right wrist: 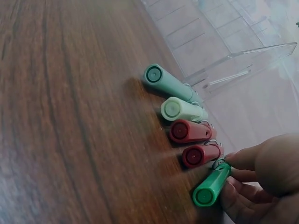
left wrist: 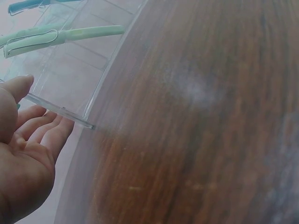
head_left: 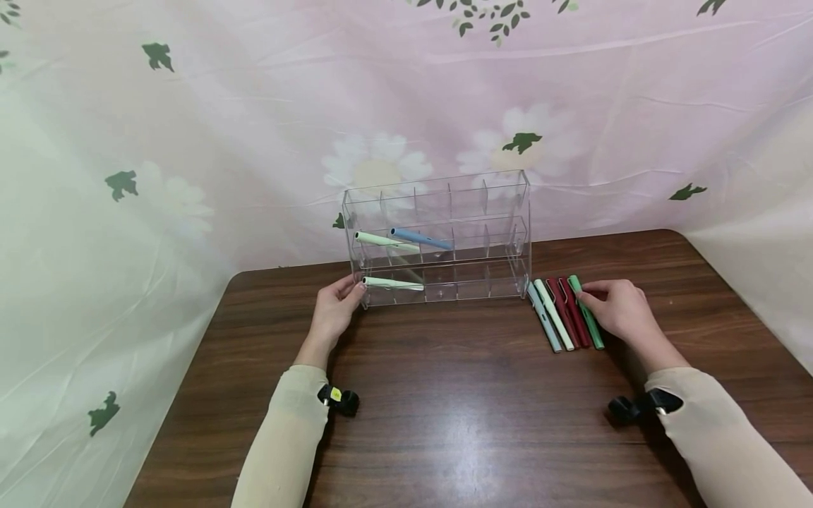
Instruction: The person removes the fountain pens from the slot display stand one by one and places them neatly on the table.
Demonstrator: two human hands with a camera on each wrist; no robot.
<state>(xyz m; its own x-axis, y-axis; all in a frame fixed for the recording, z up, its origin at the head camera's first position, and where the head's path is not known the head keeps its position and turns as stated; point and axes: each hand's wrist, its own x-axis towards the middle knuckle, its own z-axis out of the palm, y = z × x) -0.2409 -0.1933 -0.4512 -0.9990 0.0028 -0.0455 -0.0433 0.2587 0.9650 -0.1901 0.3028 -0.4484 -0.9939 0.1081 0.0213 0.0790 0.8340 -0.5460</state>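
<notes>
At the left end of the clear acrylic pen rack (head_left: 476, 290), my left hand (head_left: 333, 307) holds the side edge, thumb toward the front and fingers beyond it. In the rack's left part lie a pale green pen (head_left: 381, 240) and a blue pen (head_left: 424, 239) on the middle tier, and another pale green pen (head_left: 392, 284) on the bottom tier. My right hand (head_left: 619, 309) pinches a green pen (right wrist: 212, 185) at the right end of a row on the table. Beside it lie two dark red pens (right wrist: 191, 132), a pale green pen (right wrist: 180, 109) and a blue-grey pen (right wrist: 170, 84).
The dark wooden table (head_left: 432, 395) reaches toward me in front of the rack. A flowered cloth (head_left: 273, 127) hangs close behind the rack and along both sides. The row of pens lies near the rack's right front corner.
</notes>
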